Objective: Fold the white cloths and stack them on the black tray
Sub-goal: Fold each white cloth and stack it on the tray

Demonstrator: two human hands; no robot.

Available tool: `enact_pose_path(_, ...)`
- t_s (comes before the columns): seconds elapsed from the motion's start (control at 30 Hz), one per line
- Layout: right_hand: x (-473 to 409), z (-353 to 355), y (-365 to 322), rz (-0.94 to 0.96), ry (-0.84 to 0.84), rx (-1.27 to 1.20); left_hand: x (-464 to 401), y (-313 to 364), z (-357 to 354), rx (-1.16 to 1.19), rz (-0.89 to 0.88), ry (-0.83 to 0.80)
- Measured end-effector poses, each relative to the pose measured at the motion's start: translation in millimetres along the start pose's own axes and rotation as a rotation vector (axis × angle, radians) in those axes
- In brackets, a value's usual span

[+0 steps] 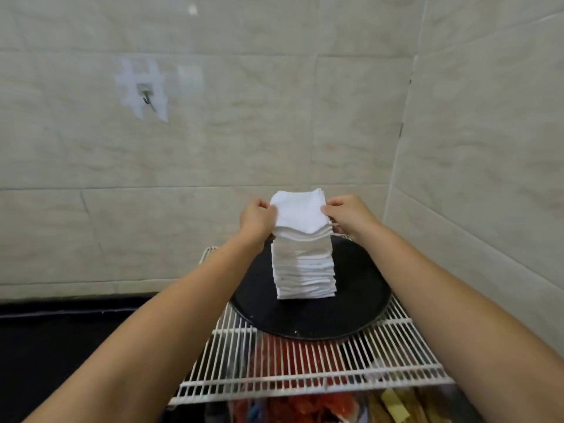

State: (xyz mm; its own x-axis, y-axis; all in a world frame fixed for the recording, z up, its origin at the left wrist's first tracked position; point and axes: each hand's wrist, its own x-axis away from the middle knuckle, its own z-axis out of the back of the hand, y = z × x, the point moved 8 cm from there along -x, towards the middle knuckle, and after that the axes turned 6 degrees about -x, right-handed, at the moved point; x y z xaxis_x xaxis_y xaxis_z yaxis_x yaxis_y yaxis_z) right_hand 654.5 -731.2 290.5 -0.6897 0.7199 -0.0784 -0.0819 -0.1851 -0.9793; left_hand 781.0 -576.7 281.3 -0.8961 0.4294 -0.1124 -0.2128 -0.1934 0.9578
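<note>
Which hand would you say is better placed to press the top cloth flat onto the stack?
Probably neither: the left hand and right hand pinch opposite edges of the top cloth symmetrically above the stack.

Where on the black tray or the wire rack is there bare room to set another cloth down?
Bare tray shows in front of the stack and to its right, out to the rim. The rack has an open strip between the tray's near rim and its front edge. The stack top is crowded: the left hand and right hand both grip the top cloth.

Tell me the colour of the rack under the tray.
White: the wire rack under the black tray, seen in the head view.
</note>
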Motion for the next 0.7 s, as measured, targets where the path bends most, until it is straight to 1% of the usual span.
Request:
enact_pose_path(0.2, -18, -4, 50, -0.081, -0.038, -0.047, -2, -39, -20, -0.138, 0.04, -0.035)
enact_pose_path(0.3, -17, -4, 57, -0.084, -0.032, -0.037, -1, -48, -21, -0.168, 0.057, -0.02)
enact_pose_path(0.47, -11, 2, 58, -0.068, -0.014, -0.001, 1, -49, -25, -0.202, 0.044, -0.07)
enact_pose_path(0.6, -11, 6, 61, -0.08, -0.013, -0.045, -5, -51, -27, -0.186, 0.043, -0.14)
enact_pose_path(0.67, -11, 10, 65, -0.1, -0.012, -0.112, -10, -56, -21, -0.12, 0.06, -0.144)
enact_pose_path(0.7, -10, 17, 68, -0.101, 0.023, -0.127, -9, -61, -15, -0.065, 0.088, -0.126)
